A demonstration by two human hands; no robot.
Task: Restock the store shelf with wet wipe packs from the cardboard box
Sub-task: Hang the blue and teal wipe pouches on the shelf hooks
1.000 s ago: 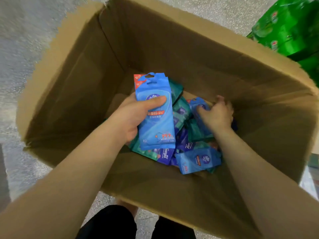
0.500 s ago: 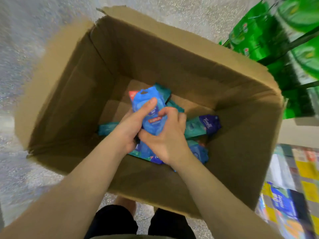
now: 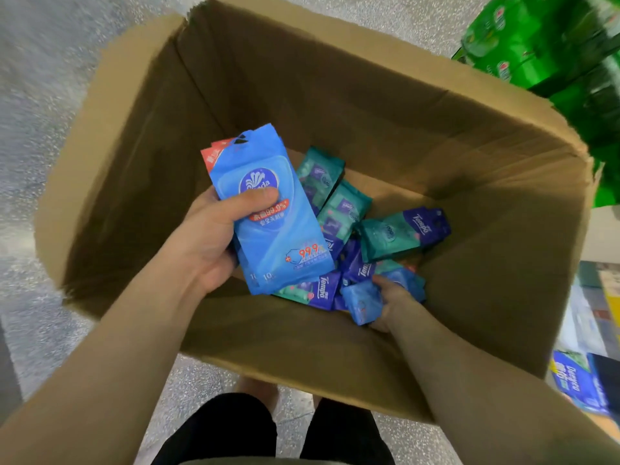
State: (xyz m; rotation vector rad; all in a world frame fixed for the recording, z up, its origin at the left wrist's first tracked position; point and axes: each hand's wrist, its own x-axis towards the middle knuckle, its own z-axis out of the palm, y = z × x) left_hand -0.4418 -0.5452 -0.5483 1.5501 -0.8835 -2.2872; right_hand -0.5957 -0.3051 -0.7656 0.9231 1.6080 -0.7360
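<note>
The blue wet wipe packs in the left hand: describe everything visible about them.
The blue wet wipe packs are a small stack of flat, glossy plastic pouches; at least two edges show behind the front one. The front pack bears a round white-and-blue logo, red "99.9%" print and a hang hole at its top; a red corner peeks out behind. The left hand grips the stack, thumb across the logo, holding it tilted above the loose packs inside the cardboard box.
</note>
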